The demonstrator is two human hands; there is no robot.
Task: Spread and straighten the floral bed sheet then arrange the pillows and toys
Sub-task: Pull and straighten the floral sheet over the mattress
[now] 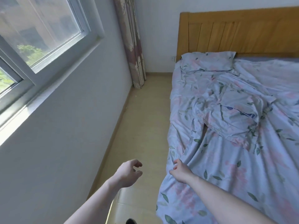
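Nearest, the left hand (129,172) hangs over the floor with fingers loosely curled, holding nothing, while the right hand (180,169) pinches the near side edge of the floral bed sheet (226,167). The sheet lies rumpled across the bed, bunched mid-mattress. Farther back, a matching pillow (208,61) rests against the wooden headboard (239,33).

A sliding window (40,34) with a pale frame fills the wall at ten o'clock, with green foliage showing through the glass. A patterned curtain (131,42) hangs in the corner at twelve o'clock, reaching the beige tiled floor (142,126). At two o'clock stands a wooden headboard (242,33) with vertical slats against the white wall.
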